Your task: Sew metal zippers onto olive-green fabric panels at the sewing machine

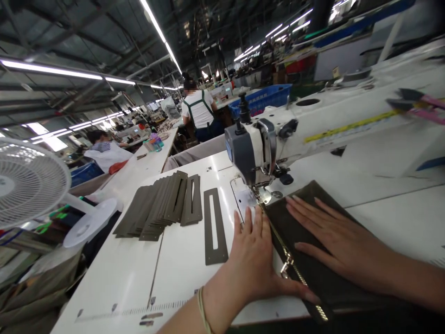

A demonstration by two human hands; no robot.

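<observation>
Olive fabric panel (313, 241) with zipper (288, 260) runs lengthwise toward needle; left hand (252, 264), right hand (333, 236) fingers flat, released

The left hand (255, 260) lies flat with the palm down, the fingers straight and close together, pointing forward, and the thumb spread out to the right. A thin band sits around its wrist. The right hand (333, 234) is also flat and palm down, its fingers (302, 206) stretched toward the upper left. Both forearms come in from the bottom right, bare.
</observation>
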